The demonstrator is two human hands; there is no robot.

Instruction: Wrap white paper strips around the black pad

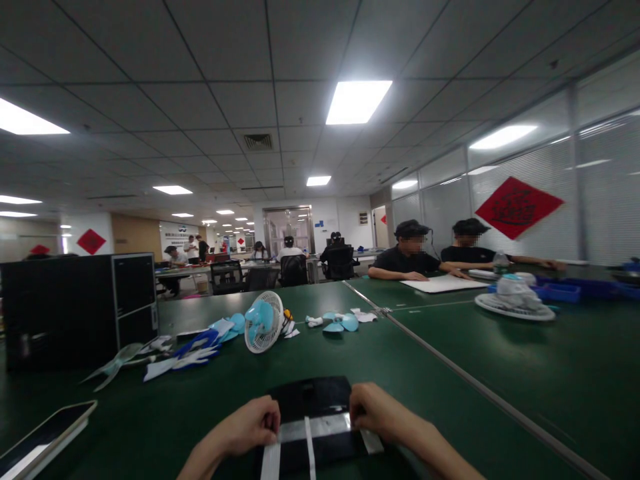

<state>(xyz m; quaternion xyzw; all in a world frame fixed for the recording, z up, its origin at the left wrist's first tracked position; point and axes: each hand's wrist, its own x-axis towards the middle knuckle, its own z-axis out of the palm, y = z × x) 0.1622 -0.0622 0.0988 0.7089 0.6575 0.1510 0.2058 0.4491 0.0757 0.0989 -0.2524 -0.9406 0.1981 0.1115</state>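
A black, slightly curved panel (310, 395) lies on the green table in front of me. Across it runs a shiny silvery strip (327, 425), which looks like tape. A narrow white band (310, 447) crosses this strip lengthwise. My left hand (259, 421) is closed at the strip's left end, and below it a ribbed white strip (271, 461) hangs at the panel's edge. At the right end, my right hand (371, 408) is curled with its fingertips pressed on the strip; a short pale piece (371, 441) shows beneath. My fingertips are partly hidden.
A white fan cage (273, 323) with blue blades stands ahead, near gloves (193, 353) and loose blue blades (340, 323). A black computer case (60, 313) stands left, a tablet-like device (43, 437) nearer. Two people sit right, beyond a metal table seam (450, 373).
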